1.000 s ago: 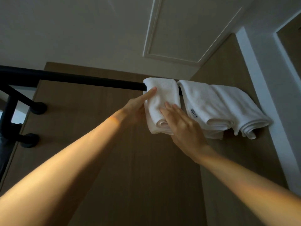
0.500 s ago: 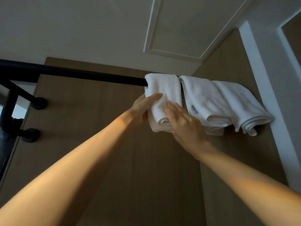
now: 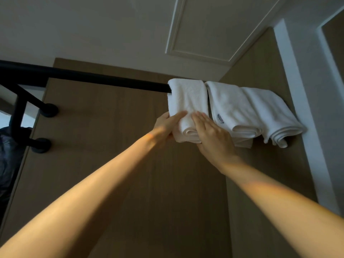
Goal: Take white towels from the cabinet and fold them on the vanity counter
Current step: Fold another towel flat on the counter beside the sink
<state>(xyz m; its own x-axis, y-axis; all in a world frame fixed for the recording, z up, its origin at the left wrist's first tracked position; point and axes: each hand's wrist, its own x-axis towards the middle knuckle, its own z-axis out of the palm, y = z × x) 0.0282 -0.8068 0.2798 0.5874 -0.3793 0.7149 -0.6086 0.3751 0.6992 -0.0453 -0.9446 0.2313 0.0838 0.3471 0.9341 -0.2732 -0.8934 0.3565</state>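
Towels (image 3: 229,105) (three, white, folded) hung over a black rail (image 3: 93,79). Left grip (image 3: 166,125) pinched the leftmost towel (image 3: 186,97) at its lower left edge, thumb across the front. Right grip (image 3: 212,135) pressed straight fingers against that towel's lower right fold; its thumb was hidden.

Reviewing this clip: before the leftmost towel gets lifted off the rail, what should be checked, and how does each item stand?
1. Left hand grips the leftmost towel at its left edge: ok.
2. Right hand has a hold: cannot tell, fingers lie flat on the front, thumb hidden.
3. Nothing lies on top of it on the black rail: ok.
4. Clear of the middle towel: cannot tell.
5. Half hanging behind the rail: cannot tell.
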